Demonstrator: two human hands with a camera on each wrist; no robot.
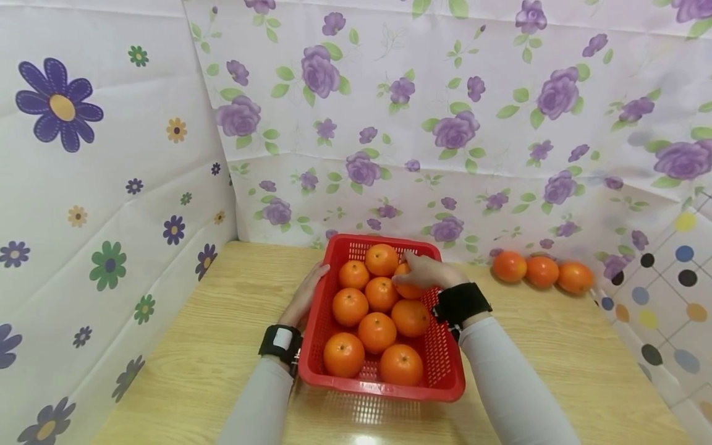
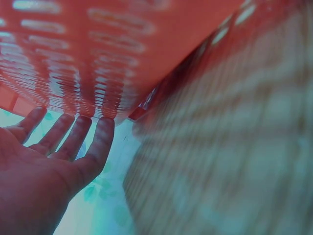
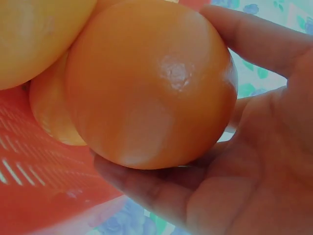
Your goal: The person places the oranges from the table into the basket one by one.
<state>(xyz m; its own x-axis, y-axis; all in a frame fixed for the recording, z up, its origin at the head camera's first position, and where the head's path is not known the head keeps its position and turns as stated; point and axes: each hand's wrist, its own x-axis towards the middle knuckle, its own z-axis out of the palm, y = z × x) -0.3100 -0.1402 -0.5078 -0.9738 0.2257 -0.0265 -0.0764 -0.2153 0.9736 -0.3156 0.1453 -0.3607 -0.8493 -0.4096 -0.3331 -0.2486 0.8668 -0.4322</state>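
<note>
A red plastic basket (image 1: 381, 390) with slotted walls stands on the table and holds several oranges (image 1: 377, 332). My right hand (image 1: 427, 272) reaches over the basket's right rim and grips an orange (image 3: 151, 83) near the back right corner. In the right wrist view, thumb and fingers curl round that orange, which sits against other oranges. Along the outside of the left wall lies my left hand (image 1: 306, 295). Its fingers (image 2: 100, 142) are nearly straight, and their tips touch the slotted wall in the left wrist view.
Three red-orange, tomato-like fruits (image 1: 542, 272) lie in a row at the back right of the wooden table (image 1: 222, 334). Flower-printed sheets (image 1: 361, 123) stand behind and on the left; a dotted sheet (image 1: 667, 309) borders the right side.
</note>
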